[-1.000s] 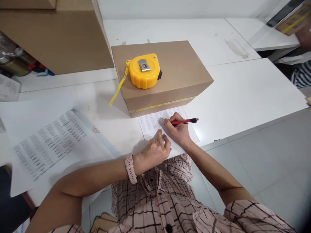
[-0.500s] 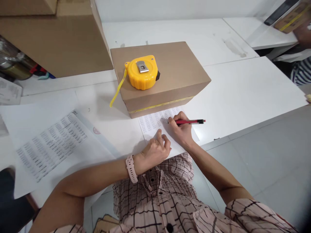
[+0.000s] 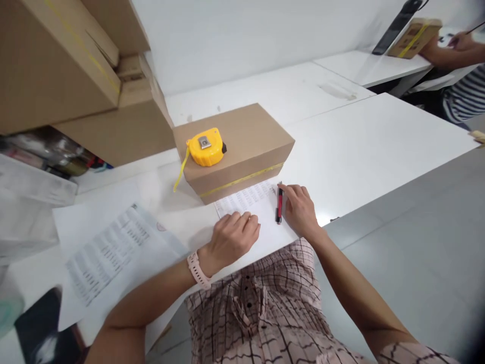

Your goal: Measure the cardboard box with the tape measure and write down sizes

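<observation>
left hand (image 3: pixel 231 235) rests on the near half of the printed sheet (image 3: pixel 248 202), by the desk's (image 3: pixel 379 141) near edge. its fingers are curled under in a loose fist and grip nothing. the weight likely pins the paper so it does not slide. a pink wristwatch (image 3: pixel 197 268) is on that wrist.

right hand (image 3: pixel 300 210) lies just right of it. fingers are stretched out and relaxed, fingertips touching the pen (image 3: pixel 279 205), not wrapped round it. the pen lies flat on the sheet's right part, long axis pointing from the near edge toward the far edge, so it looks parked rather than poised to write. pen: slim, red barrel, black at both ends.

the sheet is white with dense rows of small print on its far half, too small to read. its far edge runs under the cardboard box (image 3: pixel 242 146), which probably helps hold it in place.

the box is plain brown with a strip of yellow tape along its near side, and stands mid-desk. a yellow tape measure (image 3: pixel 204 146) lies flat on the box's left top, metal clip up, its yellow strap hanging over the box edge.

toward the desk's left edge lie more printed sheets (image 3: pixel 109 253), overlapping. at the far left corner, large cardboard cartons (image 3: pixel 56 65) are stacked.

at the far right, at another desk, a person in a striped sleeve (image 3: pixel 464 93) has a hand beside a taped box (image 3: pixel 415 36).
</observation>
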The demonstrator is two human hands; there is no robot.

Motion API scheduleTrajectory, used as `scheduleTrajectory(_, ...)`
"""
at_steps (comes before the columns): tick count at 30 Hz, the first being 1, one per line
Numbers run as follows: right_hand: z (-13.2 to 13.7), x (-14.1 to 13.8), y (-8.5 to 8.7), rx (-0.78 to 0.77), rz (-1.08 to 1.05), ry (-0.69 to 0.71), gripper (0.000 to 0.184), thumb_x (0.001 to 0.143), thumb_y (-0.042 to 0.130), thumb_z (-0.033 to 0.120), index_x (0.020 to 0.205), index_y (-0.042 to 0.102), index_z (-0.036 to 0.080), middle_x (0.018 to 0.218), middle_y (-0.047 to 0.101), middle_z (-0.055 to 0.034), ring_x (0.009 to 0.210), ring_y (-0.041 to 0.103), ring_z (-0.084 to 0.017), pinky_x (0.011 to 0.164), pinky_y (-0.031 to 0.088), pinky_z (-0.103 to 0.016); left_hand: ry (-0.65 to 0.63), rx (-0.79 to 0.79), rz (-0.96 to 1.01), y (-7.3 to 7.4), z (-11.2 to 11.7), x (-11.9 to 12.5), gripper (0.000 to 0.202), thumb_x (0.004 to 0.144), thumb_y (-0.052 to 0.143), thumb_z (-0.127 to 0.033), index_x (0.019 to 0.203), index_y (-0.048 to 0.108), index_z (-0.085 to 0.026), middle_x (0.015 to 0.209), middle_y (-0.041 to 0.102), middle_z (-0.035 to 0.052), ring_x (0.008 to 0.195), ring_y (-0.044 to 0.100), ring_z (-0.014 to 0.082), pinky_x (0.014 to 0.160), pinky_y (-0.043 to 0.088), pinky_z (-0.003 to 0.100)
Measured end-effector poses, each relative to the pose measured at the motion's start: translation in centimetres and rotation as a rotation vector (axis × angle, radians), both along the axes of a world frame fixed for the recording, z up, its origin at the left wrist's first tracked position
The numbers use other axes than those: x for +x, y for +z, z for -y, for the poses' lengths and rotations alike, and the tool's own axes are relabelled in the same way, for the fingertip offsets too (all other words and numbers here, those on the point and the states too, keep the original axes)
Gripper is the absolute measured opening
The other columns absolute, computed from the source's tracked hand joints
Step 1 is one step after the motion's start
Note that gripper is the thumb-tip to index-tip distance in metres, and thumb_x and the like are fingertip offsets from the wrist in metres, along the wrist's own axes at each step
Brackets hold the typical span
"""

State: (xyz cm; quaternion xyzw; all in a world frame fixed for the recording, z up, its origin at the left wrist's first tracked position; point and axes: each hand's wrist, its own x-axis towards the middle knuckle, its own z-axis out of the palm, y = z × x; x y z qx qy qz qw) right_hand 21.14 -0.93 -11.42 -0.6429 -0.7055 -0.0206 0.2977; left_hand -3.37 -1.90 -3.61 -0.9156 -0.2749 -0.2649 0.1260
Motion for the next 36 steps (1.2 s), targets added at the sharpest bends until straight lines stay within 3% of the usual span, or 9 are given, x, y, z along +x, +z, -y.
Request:
scheduleTrajectory(4, -0.2, 0.0, -0.2, 0.046, -0.029, 0.025, 0.047, 0.091, 0.037, 0.008, 0.128, 0.063, 0.020, 0.104, 0.066, -0.0147, 0.094, 0.055, -0.030, 0.079, 0.050, -0.045, 0.191, 0.130, 0.366, 6.0, -3.3, -1.3, 0.039, 0.090, 0.068, -0.025, 0.126, 0.058, -0.018, 0.117, 0.073, 0.0110, 0.108, 0.066, 0.0274, 0.095, 0.052, 0.043)
scheduleTrajectory(7, -0.1, 0.3, -0.3, 0.069, -0.073, 0.028, 0.040, 0.093, 0.041, 0.012, 0.123, 0.065, 0.020, 0.103, 0.067, -0.0146, 0.093, 0.057, -0.030, 0.079, 0.051, -0.046, 0.384, -0.090, 0.413, 8.3, -6.9, -2.3, 0.071, 0.081, 0.077, -0.037, 0.142, 0.046, -0.019, 0.143, 0.057, 0.0159, 0.134, 0.050, 0.0364, 0.110, 0.041, 0.055)
scheduleTrajectory(10, 0.3, 0.4, -0.1, 0.141, -0.148, 0.011, 0.033, 0.095, 0.044, 0.016, 0.120, 0.066, 0.020, 0.103, 0.069, -0.0146, 0.094, 0.059, -0.030, 0.076, 0.053, -0.045, 0.439, -0.399, 0.441, 8.1, -9.9, -3.0, 0.086, 0.074, 0.081, -0.041, 0.146, 0.040, -0.021, 0.144, 0.055, 0.0164, 0.135, 0.050, 0.0372, 0.111, 0.041, 0.057)
scheduleTrajectory(12, 0.7, 0.3, 0.5, 0.271, -0.243, -0.016, 0.029, 0.096, 0.046, 0.016, 0.115, 0.068, 0.021, 0.102, 0.069, -0.0141, 0.094, 0.061, -0.029, 0.077, 0.054, -0.044, 0.454, -0.464, 0.533, 7.7, -10.8, -2.9, 0.082, 0.071, 0.082, -0.040, 0.141, 0.044, -0.021, 0.133, 0.061, 0.0148, 0.128, 0.056, 0.0347, 0.109, 0.043, 0.055)
scheduleTrajectory(16, 0.8, -0.7, 4.4, 0.422, -0.615, 0.045, 0.019, 0.096, 0.053, 0.021, 0.101, 0.071, 0.023, 0.095, 0.070, -0.0107, 0.093, 0.065, -0.025, 0.080, 0.055, -0.042, 0.318, -0.617, 0.765, 8.4, -9.4, -0.9, 0.070, 0.074, 0.074, -0.046, 0.133, 0.047, -0.019, 0.106, 0.068, 0.0094, 0.098, 0.069, 0.0271, 0.093, 0.055, 0.048)
scheduleTrajectory(21, -1.4, -2.1, 12.1, -0.196, -1.343, 0.515, 0.033, 0.101, 0.049, 0.042, 0.120, 0.069, 0.024, 0.114, 0.073, -0.0115, 0.104, 0.069, -0.023, 0.089, 0.059, -0.042, 0.099, -0.955, 0.800, 10.4, -5.9, 1.6, 0.069, 0.081, 0.063, -0.051, 0.139, 0.041, -0.019, 0.096, 0.071, 0.0078, 0.082, 0.073, 0.0245, 0.081, 0.059, 0.044)
scheduleTrajectory(24, -2.5, -2.6, 14.9, -0.388, -1.494, 0.636, 0.033, 0.098, 0.055, 0.042, 0.115, 0.071, 0.020, 0.112, 0.074, -0.0127, 0.102, 0.069, -0.022, 0.090, 0.059, -0.041, 0.147, -0.948, 0.782, 10.7, -5.3, 1.3, 0.071, 0.082, 0.063, -0.052, 0.141, 0.040, -0.019, 0.101, 0.071, 0.0091, 0.087, 0.073, 0.0249, 0.082, 0.059, 0.043)
scheduleTrajectory(28, -4.1, -2.6, 16.2, -0.426, -1.468, 0.639, 0.024, 0.085, 0.073, 0.037, 0.102, 0.073, 0.019, 0.091, 0.072, -0.0050, 0.078, 0.065, -0.014, 0.077, 0.059, -0.032, 0.196, -0.935, 0.793, 10.5, -5.5, -0.7, 0.072, 0.083, 0.063, -0.056, 0.140, 0.041, -0.018, 0.104, 0.070, 0.0098, 0.089, 0.071, 0.0247, 0.078, 0.059, 0.040)
scheduleTrajectory(36, -15.7, 2.1, 17.1, -0.121, -1.478, 0.305, 0.015, 0.074, 0.075, 0.004, 0.077, 0.067, 0.017, 0.069, 0.061, 0.0004, 0.060, 0.052, -0.008, 0.049, 0.040, -0.020, 0.543, -0.645, 1.057, 10.8, -9.6, -9.6, 0.050, 0.080, 0.063, -0.049, 0.118, 0.057, -0.017, 0.098, 0.069, 0.0063, 0.071, 0.065, 0.0155, 0.052, 0.047, 0.023)
